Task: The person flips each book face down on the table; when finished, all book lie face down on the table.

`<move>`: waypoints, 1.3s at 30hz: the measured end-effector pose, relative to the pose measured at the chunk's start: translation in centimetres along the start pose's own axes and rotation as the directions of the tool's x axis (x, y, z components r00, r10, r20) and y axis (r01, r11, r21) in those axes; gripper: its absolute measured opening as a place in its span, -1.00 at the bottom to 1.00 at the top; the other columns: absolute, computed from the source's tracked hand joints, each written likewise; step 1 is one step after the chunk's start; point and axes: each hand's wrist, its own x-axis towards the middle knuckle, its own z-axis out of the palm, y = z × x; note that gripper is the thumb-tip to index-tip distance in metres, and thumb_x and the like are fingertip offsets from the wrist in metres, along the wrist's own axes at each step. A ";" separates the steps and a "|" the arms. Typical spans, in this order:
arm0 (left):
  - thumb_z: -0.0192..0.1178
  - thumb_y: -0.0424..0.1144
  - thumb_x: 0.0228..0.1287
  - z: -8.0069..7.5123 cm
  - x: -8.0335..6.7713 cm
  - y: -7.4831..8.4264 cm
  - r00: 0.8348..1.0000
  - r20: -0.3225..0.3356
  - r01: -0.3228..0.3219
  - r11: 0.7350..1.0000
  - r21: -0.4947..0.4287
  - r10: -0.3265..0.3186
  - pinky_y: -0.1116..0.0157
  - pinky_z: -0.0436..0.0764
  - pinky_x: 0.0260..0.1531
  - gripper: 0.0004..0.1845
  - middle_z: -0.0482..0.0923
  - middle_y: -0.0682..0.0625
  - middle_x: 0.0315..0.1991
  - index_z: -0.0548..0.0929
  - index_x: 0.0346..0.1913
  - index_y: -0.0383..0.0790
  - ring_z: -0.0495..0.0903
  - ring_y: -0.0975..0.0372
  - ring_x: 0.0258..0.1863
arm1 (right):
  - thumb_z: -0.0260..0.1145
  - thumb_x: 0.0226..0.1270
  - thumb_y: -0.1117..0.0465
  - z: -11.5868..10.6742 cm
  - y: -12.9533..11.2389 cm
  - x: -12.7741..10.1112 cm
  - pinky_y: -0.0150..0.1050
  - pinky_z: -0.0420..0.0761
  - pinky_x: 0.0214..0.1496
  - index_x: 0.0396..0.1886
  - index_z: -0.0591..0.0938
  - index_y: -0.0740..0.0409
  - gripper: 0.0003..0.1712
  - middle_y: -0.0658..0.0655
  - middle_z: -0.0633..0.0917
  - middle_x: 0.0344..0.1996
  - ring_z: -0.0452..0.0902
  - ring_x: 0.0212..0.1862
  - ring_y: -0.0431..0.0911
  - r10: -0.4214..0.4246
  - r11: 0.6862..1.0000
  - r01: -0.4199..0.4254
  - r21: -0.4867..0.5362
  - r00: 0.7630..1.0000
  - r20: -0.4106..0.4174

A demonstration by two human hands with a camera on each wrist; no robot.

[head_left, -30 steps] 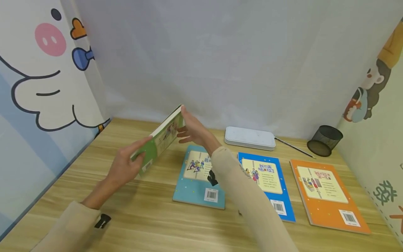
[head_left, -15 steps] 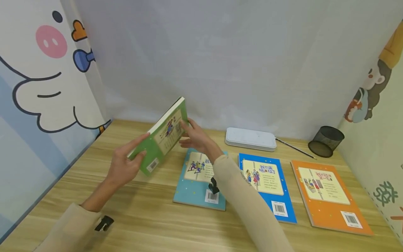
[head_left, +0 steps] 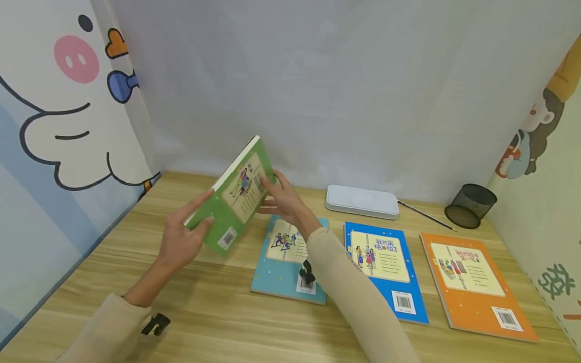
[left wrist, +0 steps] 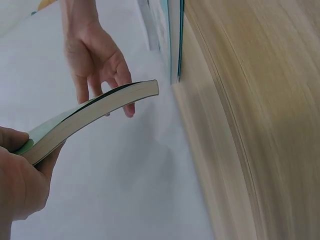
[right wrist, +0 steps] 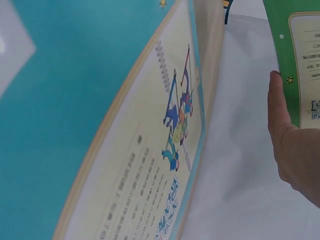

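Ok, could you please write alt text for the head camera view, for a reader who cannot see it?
Two hands hold a green book tilted above a wooden desk: the left hand grips its lower corner, the right hand supports its cover. Teal, blue and orange books lie flat in a row to the right.

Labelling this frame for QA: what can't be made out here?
- Green book front cover: faces away in the head view.
- Teal book barcode: the right sleeve partly covers it.
- Left hand fingertips: behind the book in the left wrist view.
- Right hand: cut off by the right wrist frame edge.
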 end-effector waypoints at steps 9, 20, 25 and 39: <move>0.14 -0.64 0.21 -0.7 0.1 0.4 0.991 -0.046 0.121 0.986 -0.114 -0.127 0.38 0.73 -0.37 -0.32 0.42 -0.35 0.34 0.41 0.42 -0.23 0.65 0.54 -0.27 | 0.18 0.51 0.22 -0.8 0.8 0.2 -0.10 0.75 -0.17 0.42 0.32 -0.27 -0.42 0.08 0.70 -0.17 0.72 -0.25 -0.04 -0.114 0.990 0.112 0.089 0.993 0.018; 0.14 -0.67 0.21 -0.7 0.3 0.1 0.981 -0.048 0.176 0.964 -0.198 -0.189 0.45 0.71 -0.28 -0.30 0.42 -0.36 0.33 0.36 0.44 -0.29 0.66 0.52 -0.24 | 0.17 0.49 0.30 -1.2 0.9 -0.2 -0.19 0.74 -0.28 0.43 0.34 -0.30 -0.38 0.10 0.67 -0.13 0.69 -0.30 -0.09 -0.141 0.983 0.140 0.115 0.990 -0.001; 0.19 -0.54 0.27 -1.3 0.4 -0.1 0.970 0.004 0.242 0.966 -0.090 -0.242 0.47 0.70 -0.32 -0.28 0.35 -0.28 0.42 0.32 0.49 -0.15 0.61 0.52 -0.30 | 0.16 0.48 0.36 -1.4 1.2 -0.1 -0.19 0.75 -0.28 0.43 0.34 -0.30 -0.35 0.12 0.67 -0.09 0.69 -0.31 -0.08 -0.128 0.985 0.128 0.118 0.992 -0.011; 0.25 -0.37 0.31 -3.1 1.1 -1.0 0.922 0.147 0.339 0.930 0.139 -0.358 0.48 0.63 -0.33 -0.27 0.24 -0.31 0.49 0.27 0.51 -0.09 0.52 0.40 -0.25 | 0.17 0.44 0.42 -1.6 1.3 -0.1 -0.27 0.73 -0.34 0.52 0.24 -0.23 -0.23 0.19 0.64 0.00 0.67 -0.32 -0.10 -0.114 0.990 0.115 0.076 0.993 -0.017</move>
